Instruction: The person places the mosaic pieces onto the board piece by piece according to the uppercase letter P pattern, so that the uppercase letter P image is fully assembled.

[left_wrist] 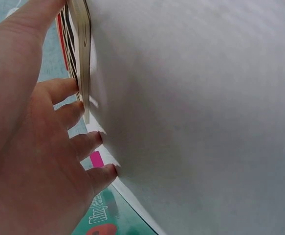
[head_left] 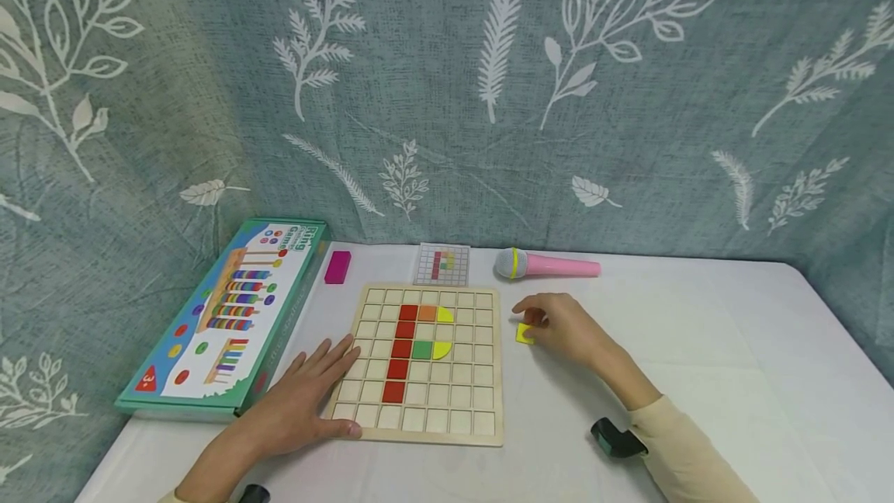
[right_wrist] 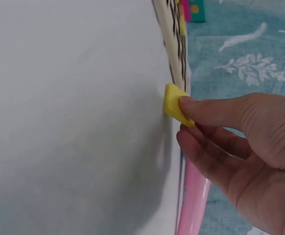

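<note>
A wooden grid board (head_left: 431, 418) lies on the table with red, orange, green and yellow tiles set in its cells. Along its left edge rests my left hand (head_left: 296, 402), fingers spread and straight; the left wrist view shows the fingertips (left_wrist: 96, 142) by the board's side. Right of the board, my right hand (head_left: 569, 332) pinches a yellow tile (right_wrist: 175, 105) between thumb and fingers. In the head view that yellow tile (head_left: 524, 334) is just above the tabletop or touching it; I cannot tell which.
Behind the board lie a small pattern card (head_left: 457, 254), a magenta block (head_left: 337, 267) and a pink toy microphone (head_left: 559, 265). A green game box (head_left: 230, 317) sits at the left. The white table (head_left: 698, 317) meets a blue-green leaf-print cloth (head_left: 433, 84) at the back.
</note>
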A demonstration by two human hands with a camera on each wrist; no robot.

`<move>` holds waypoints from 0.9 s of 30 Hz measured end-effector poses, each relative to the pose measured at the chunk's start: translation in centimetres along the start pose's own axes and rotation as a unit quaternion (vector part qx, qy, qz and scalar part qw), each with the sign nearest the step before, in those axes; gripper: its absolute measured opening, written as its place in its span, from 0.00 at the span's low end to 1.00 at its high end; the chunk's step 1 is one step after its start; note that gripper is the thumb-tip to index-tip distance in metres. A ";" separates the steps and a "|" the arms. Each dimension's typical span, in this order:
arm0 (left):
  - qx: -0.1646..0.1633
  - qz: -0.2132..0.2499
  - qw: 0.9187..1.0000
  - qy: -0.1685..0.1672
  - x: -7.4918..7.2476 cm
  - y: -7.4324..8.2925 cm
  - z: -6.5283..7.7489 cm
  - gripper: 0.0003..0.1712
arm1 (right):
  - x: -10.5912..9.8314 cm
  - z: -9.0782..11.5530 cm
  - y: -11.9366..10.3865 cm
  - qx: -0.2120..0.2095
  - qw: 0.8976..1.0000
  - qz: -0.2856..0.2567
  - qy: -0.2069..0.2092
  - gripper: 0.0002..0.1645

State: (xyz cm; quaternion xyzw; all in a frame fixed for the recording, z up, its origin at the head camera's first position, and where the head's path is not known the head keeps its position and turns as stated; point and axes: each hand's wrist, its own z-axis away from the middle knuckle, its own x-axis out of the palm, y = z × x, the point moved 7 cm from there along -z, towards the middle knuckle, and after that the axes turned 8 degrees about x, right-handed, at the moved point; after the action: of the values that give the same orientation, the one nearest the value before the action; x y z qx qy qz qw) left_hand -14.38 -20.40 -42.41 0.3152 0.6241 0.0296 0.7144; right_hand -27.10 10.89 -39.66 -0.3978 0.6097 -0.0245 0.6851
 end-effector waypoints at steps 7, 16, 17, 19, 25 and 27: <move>0.000 -0.001 1.000 -0.001 0.0 0.0 0.0 0.63 | 0.2 -0.7 -1.7 -0.020 0.999 -0.008 -0.025 0.15; -0.004 0.003 1.000 -0.003 0.0 -0.1 -0.1 0.63 | 1.1 -2.3 -4.4 -0.047 0.998 -0.019 -0.031 0.15; -0.004 0.002 1.000 -0.003 0.0 -0.1 -0.1 0.63 | 1.2 -2.5 -4.6 -0.047 0.998 -0.021 -0.033 0.15; -0.005 0.000 1.000 -0.005 0.0 0.0 -0.1 0.63 | 1.7 -2.9 -5.1 -0.048 0.998 -0.031 -0.036 0.15; -0.009 -0.003 1.000 -0.008 0.1 0.0 -0.1 0.64 | 3.2 -3.8 -6.2 -0.057 0.995 -0.067 -0.046 0.13; -0.007 -0.005 1.000 -0.005 0.0 0.0 -0.1 0.63 | 3.5 -4.1 -6.7 -0.063 0.994 -0.070 -0.047 0.13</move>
State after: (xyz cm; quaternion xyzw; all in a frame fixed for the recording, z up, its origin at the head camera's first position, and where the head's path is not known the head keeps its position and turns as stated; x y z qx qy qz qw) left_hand -14.46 -20.36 -42.42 0.3072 0.6218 0.0292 0.7198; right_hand -26.71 2.41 -38.41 -0.4829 0.5481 -0.0150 0.6828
